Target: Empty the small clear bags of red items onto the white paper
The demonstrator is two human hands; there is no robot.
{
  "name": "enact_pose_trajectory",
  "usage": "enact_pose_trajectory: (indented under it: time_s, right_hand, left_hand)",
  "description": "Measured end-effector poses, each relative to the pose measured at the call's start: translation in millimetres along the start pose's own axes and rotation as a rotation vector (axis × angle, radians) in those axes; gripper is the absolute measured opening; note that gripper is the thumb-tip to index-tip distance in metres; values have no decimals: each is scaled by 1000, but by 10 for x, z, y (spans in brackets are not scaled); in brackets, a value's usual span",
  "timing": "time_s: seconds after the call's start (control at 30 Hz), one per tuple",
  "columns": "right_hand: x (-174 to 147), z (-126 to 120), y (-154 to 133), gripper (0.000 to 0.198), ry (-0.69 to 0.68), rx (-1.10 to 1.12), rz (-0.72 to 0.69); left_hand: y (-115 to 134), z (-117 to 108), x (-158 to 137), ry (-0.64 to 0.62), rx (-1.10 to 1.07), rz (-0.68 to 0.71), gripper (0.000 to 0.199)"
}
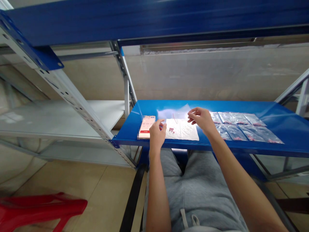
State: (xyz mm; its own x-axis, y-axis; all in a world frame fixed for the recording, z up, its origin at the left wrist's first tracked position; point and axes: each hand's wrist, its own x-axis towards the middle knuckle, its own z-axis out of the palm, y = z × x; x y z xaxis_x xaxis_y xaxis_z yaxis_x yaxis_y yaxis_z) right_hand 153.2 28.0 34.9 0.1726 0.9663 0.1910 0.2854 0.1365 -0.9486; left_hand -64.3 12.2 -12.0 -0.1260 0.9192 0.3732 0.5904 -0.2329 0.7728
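My left hand is at the left edge of a white cloth, beside the phone. Its thumb and forefinger are bent, with a gap between them. Over the cloth's right side, my right hand has its fingers drawn together; anything held at the tips is too small to make out. Several small dark-red beads lie grouped on the left half of the cloth. A short thin red cord shows at its back edge, between the hands. Behind it, a clear plastic bag lies in glare.
A phone showing a running timer leans at the left end of the blue shelf. Two rows of clear bags with red pieces lie to the right. A blue beam crosses overhead. A red plastic stool stands lower left.
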Motion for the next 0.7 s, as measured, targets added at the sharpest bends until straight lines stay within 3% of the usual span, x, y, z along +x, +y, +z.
enact_pose_trajectory:
  time_s: [0.2, 0.3, 0.4, 0.5, 0.6, 0.7]
  right_hand:
    - [-82, 83, 194, 41, -20, 389, 105]
    - [-140, 209, 212, 48, -47, 455, 128]
    - [-179, 308, 209, 53, -83, 465, 153]
    - [-117, 323, 222, 61, -117, 425, 154]
    - [87, 283, 265, 61, -101, 333, 129]
    - [373, 286, 338, 56, -64, 213, 49]
  left_hand:
    - [116, 121, -12, -25, -256, -148, 30]
    - [233, 307, -13, -94, -515, -260, 43]
    - [323, 475, 79, -6, -650, -237, 51]
    - [342, 535, 317, 80, -628, -196, 43]
    - [297, 506, 663, -40, -543, -128, 37]
    - [216, 500, 1024, -110, -356, -60, 42]
